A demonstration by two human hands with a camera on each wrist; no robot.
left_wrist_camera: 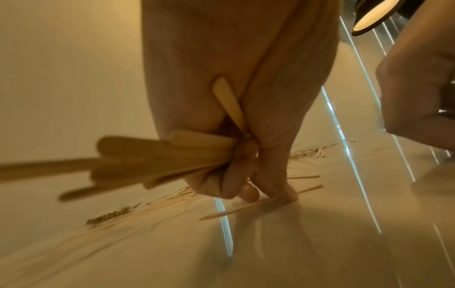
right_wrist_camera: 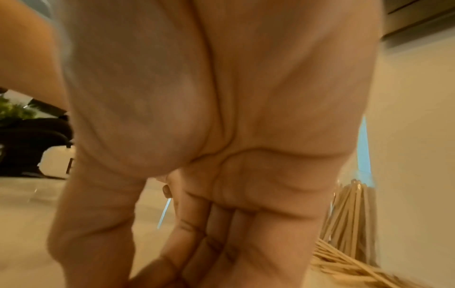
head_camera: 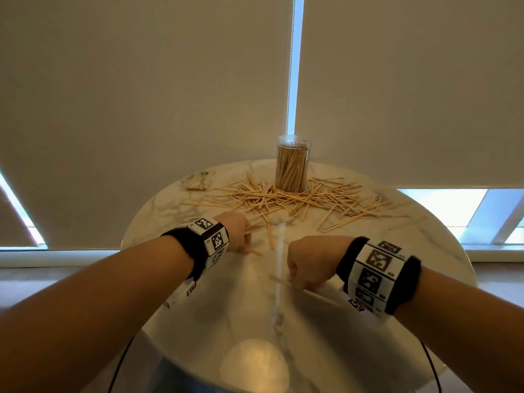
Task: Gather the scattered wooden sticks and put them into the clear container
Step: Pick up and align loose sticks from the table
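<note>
A clear container, packed with upright wooden sticks, stands at the back of the round marble table; it also shows in the right wrist view. Scattered sticks lie in a wide heap around its base. My left hand grips a fanned bundle of sticks, and its fingertips press on another stick lying on the table. My right hand is knuckles up near the table's middle, its thumb and fingers closing downward on a single stick.
A plastic-wrapped packet of sticks lies at the back left of the table. Drawn window blinds hang right behind the table. A dark chair stands off to the side in the right wrist view. Cables hang below the table's front edge.
</note>
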